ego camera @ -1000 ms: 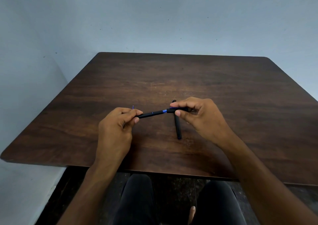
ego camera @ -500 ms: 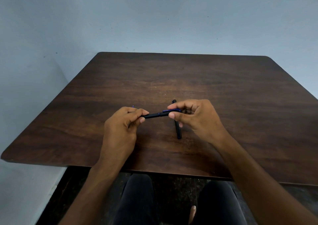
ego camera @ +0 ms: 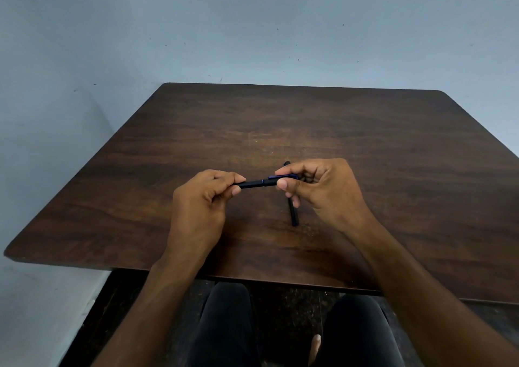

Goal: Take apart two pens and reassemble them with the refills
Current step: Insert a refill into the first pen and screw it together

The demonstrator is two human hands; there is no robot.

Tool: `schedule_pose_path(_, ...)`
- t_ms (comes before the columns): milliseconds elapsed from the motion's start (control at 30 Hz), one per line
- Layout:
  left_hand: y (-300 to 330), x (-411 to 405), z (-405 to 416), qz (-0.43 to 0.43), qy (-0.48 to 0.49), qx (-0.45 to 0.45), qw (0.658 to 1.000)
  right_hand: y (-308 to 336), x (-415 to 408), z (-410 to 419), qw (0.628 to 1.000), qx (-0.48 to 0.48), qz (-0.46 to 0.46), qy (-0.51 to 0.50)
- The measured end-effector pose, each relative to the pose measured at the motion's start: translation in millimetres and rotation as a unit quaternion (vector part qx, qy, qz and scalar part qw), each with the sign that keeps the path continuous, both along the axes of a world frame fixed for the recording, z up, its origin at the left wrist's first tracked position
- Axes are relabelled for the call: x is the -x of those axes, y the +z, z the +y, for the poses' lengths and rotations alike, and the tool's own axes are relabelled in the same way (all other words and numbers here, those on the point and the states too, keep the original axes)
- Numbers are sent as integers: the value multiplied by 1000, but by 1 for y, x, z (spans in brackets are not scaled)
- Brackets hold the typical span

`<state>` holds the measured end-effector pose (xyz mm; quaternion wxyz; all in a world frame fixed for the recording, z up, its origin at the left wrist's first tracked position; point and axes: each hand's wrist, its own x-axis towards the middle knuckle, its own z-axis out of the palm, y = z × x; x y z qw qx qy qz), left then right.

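Black pen, slim, with a blue band at mid-length and a blue clip: held level above the desk, between both hands.

Left hand: grip closed, thumb and forefinger pinching the pen's left end; remaining fingers curled under. Whether a refill tip shows beyond the fingers cannot be told.

Right hand: grip closed on the clip end, forefinger lying over the clip, thumb pressing from below; lower fingers loose and spread.

Second pen: black, lying on the desk below and behind the right hand, pointing away from the person, its far tip just showing above the forefinger. Untouched; intact, as far as can be seen.

Step in hand, as judged: working the two halves of the held pen at the banded joint, whether seating or parting cannot be told from this view.

Handling notes: keep both halves on one straight axis; bending at the joint risks cross-threading or kinking the refill inside. Turn one hand only and let the other anchor. Pinch near the joint rather than the ends. Keep the work low over the desk, so that a spring or refill slipping free lands within reach.
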<state>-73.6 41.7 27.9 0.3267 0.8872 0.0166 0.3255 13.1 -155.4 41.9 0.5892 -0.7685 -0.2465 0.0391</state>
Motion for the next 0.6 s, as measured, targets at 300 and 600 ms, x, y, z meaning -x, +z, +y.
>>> schedule_pose_path(300, -7, -1, -3, -25, 15, 16, 999, -1, -3, 4, 1000, -17, 5, 9)
schedule_pose_path(600, -7, 0, -13, -18, 33, 113, 993, -9, -2, 16, 938, -279, 202, -33)
